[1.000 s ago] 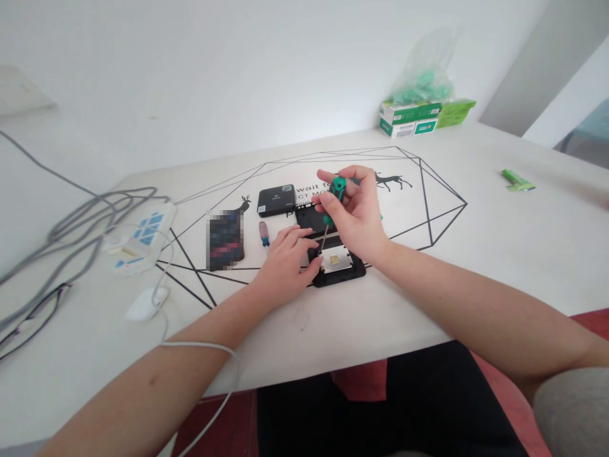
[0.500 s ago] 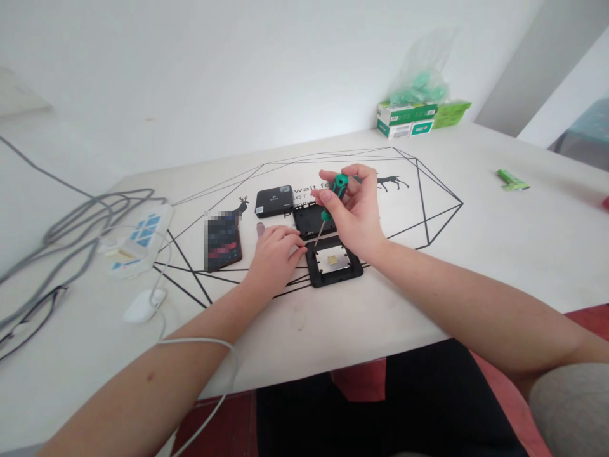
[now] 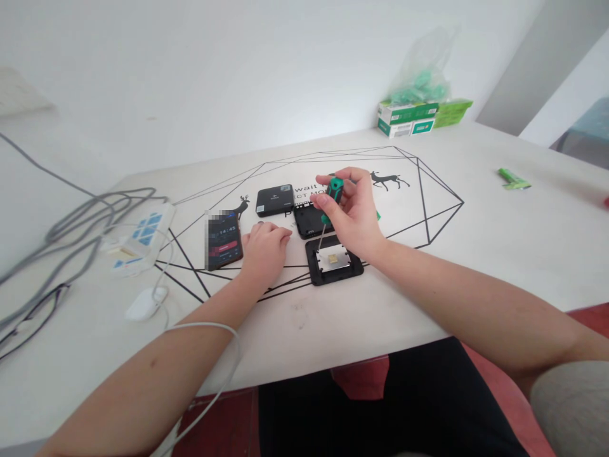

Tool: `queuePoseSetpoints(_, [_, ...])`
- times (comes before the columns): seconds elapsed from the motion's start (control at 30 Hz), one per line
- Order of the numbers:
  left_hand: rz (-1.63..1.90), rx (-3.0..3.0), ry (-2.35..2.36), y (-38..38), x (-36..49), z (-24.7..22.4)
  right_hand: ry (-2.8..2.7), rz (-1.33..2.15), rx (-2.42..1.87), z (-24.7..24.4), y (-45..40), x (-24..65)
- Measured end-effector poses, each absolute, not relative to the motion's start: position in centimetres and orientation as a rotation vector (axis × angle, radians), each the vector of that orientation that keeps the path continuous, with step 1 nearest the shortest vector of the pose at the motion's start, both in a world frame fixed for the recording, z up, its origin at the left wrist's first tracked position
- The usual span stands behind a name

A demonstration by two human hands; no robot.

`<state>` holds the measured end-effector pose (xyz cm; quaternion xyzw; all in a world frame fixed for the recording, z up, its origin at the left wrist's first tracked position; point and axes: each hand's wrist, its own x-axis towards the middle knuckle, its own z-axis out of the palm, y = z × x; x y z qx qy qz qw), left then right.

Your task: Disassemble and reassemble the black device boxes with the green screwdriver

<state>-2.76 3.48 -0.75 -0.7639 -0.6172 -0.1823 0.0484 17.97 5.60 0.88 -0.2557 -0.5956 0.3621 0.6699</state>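
Note:
My right hand (image 3: pixel 354 212) is closed around a green and black screwdriver (image 3: pixel 335 188), its shaft slanting down to the left side of a black square cover (image 3: pixel 314 277). A silvery plate (image 3: pixel 340 263) with a small gold-coloured square lies inside that cover. Just behind it sits an open black casing (image 3: pixel 307 222), partly hidden by my right hand. My left hand (image 3: pixel 265 249) rests on the table left of the cover, fingers curled down; what lies under them, if anything, is hidden. A closed black box (image 3: pixel 275 200) is behind my left hand.
A phone (image 3: pixel 223 241) lies left of my left hand. Farther left are a power strip (image 3: pixel 152 235), a white charger (image 3: pixel 143 304), glasses (image 3: pixel 35 317) and grey cables. Green and white boxes (image 3: pixel 409 114) stand by the wall, and a green wrapper (image 3: pixel 514 179) lies at the right.
My left hand has moved left, off the edge of the black cover and towards the phone. The screwdriver in my right hand has shifted only slightly.

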Motion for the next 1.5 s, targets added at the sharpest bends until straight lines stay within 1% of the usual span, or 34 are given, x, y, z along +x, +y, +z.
queuePoseSetpoints(0.2, [-0.544, -2.324, -1.952, 3.8, -2.5, -0.5, -1.358, 0.851, -0.561, 0.7, 5.7, 17.9])
queuePoseSetpoints(0.3, [-0.619, -2.349, -1.923, 3.5, -2.2, -0.5, -1.359, 0.863, -0.57, 0.7, 5.5, 17.9])
queuePoseSetpoints(0.37, [-0.726, -2.424, -1.821, 3.0, -2.0, -0.4, -1.363, 0.874, -0.568, 0.8, 5.2, 17.8])
queuePoseSetpoints(0.47, [-0.832, -2.676, -1.541, 2.2, -1.7, 0.0, -1.38, 0.886, -0.568, 1.0, 4.6, 17.8])
queuePoseSetpoints(0.57, [-0.75, -2.923, -1.281, 1.6, -1.6, 0.2, -1.41, 0.885, -0.566, 1.1, 4.3, 17.8])
queuePoseSetpoints(0.63, [-0.682, -2.998, -1.198, 1.4, -1.6, 0.2, -1.432, 0.871, -0.554, 1.1, 4.2, 17.7])
queuePoseSetpoints(0.97, [-0.652, -3.026, -1.136, 1.9, -1.7, -0.1, -1.566, 0.716, -0.561, 0.5, 4.0, 17.7])
queuePoseSetpoints(1.5, [-0.74, -2.993, -0.981, 2.8, -2.0, -0.3, -1.627, 0.517, -0.563, 1.1, 3.1, 17.3])
